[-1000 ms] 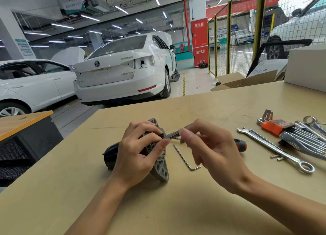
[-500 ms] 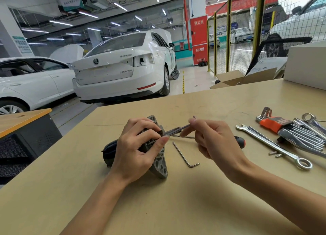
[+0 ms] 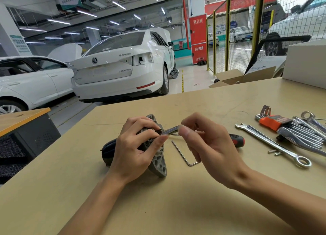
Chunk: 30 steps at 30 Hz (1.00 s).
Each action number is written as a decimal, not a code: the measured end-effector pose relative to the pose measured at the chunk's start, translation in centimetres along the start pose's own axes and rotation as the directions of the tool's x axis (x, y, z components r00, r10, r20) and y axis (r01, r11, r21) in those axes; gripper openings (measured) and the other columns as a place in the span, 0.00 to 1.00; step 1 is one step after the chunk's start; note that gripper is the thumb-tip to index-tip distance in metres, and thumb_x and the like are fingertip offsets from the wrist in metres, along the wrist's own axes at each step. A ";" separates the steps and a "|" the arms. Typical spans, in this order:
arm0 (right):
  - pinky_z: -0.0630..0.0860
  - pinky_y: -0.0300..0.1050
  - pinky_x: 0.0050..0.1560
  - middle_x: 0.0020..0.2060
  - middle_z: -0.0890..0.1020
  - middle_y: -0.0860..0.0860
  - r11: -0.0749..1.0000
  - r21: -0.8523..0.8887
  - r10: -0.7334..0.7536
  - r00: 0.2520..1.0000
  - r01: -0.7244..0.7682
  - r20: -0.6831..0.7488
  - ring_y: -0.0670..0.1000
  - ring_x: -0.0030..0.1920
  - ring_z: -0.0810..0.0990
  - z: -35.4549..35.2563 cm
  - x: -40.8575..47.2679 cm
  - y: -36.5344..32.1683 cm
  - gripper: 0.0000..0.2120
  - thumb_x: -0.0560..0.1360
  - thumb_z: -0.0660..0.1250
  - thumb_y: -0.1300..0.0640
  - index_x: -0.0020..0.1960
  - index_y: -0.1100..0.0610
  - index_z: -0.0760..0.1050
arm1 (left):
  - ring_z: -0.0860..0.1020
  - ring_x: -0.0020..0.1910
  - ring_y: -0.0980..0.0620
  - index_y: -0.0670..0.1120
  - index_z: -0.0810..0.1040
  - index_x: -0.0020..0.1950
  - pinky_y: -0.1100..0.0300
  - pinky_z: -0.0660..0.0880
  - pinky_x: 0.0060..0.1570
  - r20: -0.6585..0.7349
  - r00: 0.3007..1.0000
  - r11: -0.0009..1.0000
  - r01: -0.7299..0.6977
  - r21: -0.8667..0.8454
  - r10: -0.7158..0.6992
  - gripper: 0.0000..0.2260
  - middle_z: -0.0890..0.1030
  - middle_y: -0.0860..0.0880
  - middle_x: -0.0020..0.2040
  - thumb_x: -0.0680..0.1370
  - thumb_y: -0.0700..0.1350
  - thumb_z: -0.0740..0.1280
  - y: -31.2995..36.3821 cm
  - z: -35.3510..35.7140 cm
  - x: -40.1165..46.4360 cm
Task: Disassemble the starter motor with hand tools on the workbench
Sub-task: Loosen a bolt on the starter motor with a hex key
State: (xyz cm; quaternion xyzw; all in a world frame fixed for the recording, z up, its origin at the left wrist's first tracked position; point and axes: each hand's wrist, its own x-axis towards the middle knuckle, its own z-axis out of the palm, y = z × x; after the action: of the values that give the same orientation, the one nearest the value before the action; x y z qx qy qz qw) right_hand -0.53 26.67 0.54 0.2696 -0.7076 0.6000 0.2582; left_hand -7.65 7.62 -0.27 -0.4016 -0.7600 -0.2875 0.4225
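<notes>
In the head view, the left hand [image 3: 134, 146] grasps the starter motor [image 3: 157, 157] lying at the workbench [image 3: 158, 208] centre. The right hand [image 3: 208, 146], at 3 o'clock from it, pinches a thin metal tool [image 3: 170, 130] that reaches the motor.

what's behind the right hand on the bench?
Behind the right hand, a screwdriver's red-and-black handle pokes out on the workbench. The hand covers its shaft; the tip isn't visible.
</notes>
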 end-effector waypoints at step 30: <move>0.68 0.37 0.29 0.26 0.73 0.46 0.995 0.098 0.024 1.000 -0.026 0.017 0.46 0.26 0.71 -0.4 0.1 -0.2 0.14 0.76 0.62 0.46 0.37 0.54 0.76 | 0.76 0.53 0.47 0.41 0.84 0.39 0.58 0.73 0.54 0.004 1.000 1.000 0.000 0.006 0.000 0.17 0.82 0.47 0.46 0.79 0.52 0.67 0.0 0.0 0.0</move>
State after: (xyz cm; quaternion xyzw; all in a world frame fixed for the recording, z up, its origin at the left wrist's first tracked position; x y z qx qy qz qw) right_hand -0.42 27.08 0.83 0.2779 -0.6825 0.6352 0.2313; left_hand -7.66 7.66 -0.25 -0.4009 -0.7618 -0.2843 0.4221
